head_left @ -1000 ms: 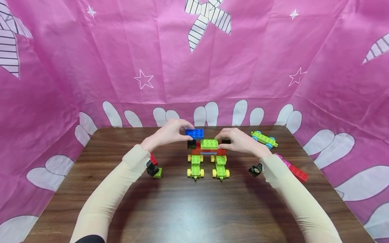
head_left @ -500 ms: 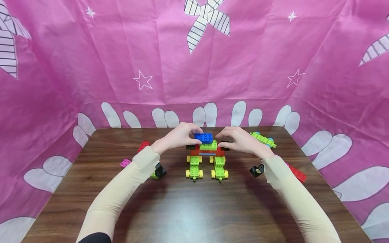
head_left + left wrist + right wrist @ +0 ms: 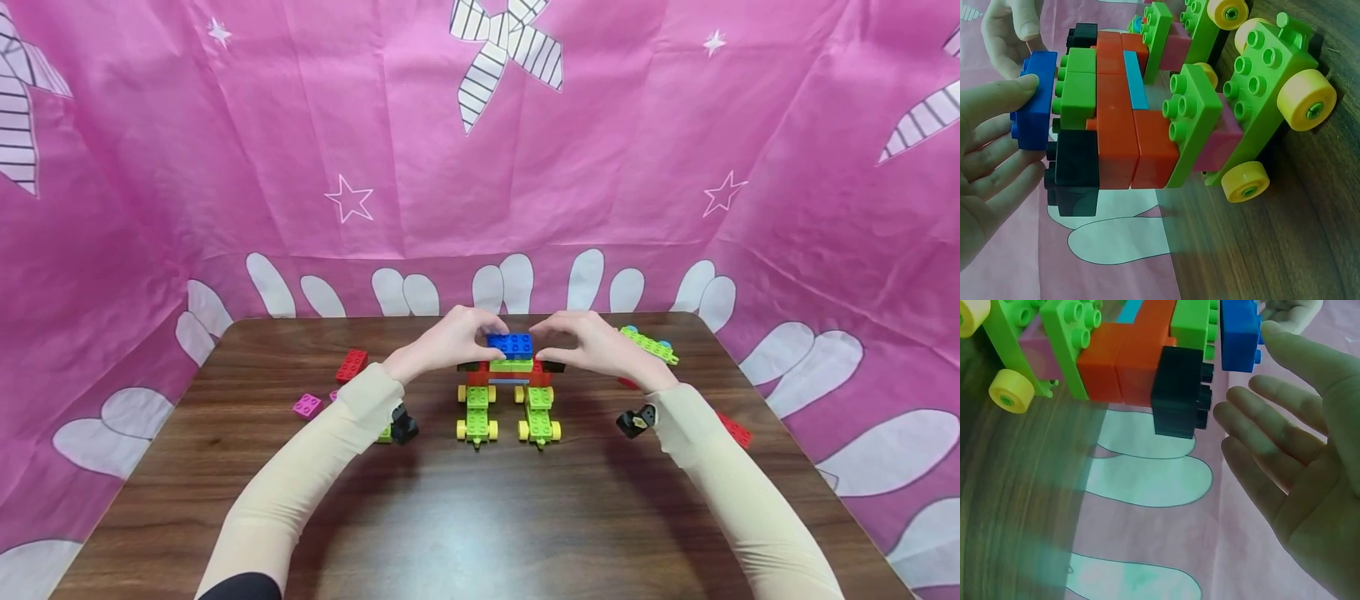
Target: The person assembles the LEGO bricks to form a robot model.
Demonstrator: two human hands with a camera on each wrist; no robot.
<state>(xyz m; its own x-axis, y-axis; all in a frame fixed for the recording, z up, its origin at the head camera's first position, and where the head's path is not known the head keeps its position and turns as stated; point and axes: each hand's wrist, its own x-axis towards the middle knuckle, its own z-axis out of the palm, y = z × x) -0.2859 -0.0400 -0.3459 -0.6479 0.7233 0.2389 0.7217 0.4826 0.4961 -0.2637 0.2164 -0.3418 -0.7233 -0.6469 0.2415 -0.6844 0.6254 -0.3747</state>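
Observation:
My left hand (image 3: 457, 340) pinches a blue brick (image 3: 513, 345) between thumb and fingers. In the left wrist view, a narrow gap separates the brick from the studs of two lime green bricks (image 3: 1079, 87) under it. These sit on orange-red bricks (image 3: 1116, 131), between black bricks (image 3: 1077, 175) at both ends. Two lime wheeled bases (image 3: 477, 425) with yellow wheels carry the build, with pink bricks (image 3: 1219, 137) between base and upper lime bricks. My right hand (image 3: 592, 343) is beside the blue brick's right end, its fingers extended and nothing in its grasp.
On the table's left lie a red brick (image 3: 352, 365) and a pink brick (image 3: 307, 406). At right are a lime wheeled base with blue wheels (image 3: 648, 344) and a red brick (image 3: 735, 430), partly behind the right sleeve. A pink printed cloth (image 3: 420, 167) hangs behind the table.
My left hand has carried the blue brick rightward and slightly down, from over the build's left end to over the lime bricks. My right hand has hardly moved.

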